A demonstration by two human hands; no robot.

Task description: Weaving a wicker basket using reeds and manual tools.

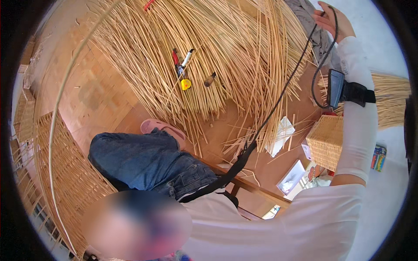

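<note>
My right hand (335,21) is raised at the upper right, its fingers apart beside crumpled grey cloth (320,41). A black cord (314,82) loops across the fingers and runs to a dark device (335,88) strapped to my right forearm. Whether the fingers touch the cord is unclear. My left hand does not show. On the left stands a woven wicker panel (72,174), with a long pale cane (53,126) curving past it. A blurred oval covers the lower left. Pruning shears (179,67) with red and white handles lie on a big spread of straw-coloured canes (217,48).
A yellow tape measure (186,84) and a short wooden-handled tool (210,80) lie on the canes. White paper (281,137), a wicker basket (328,141) and a white box (291,178) stand or lie right of centre. A pink slipper (164,130) shows beyond my jeans (143,158).
</note>
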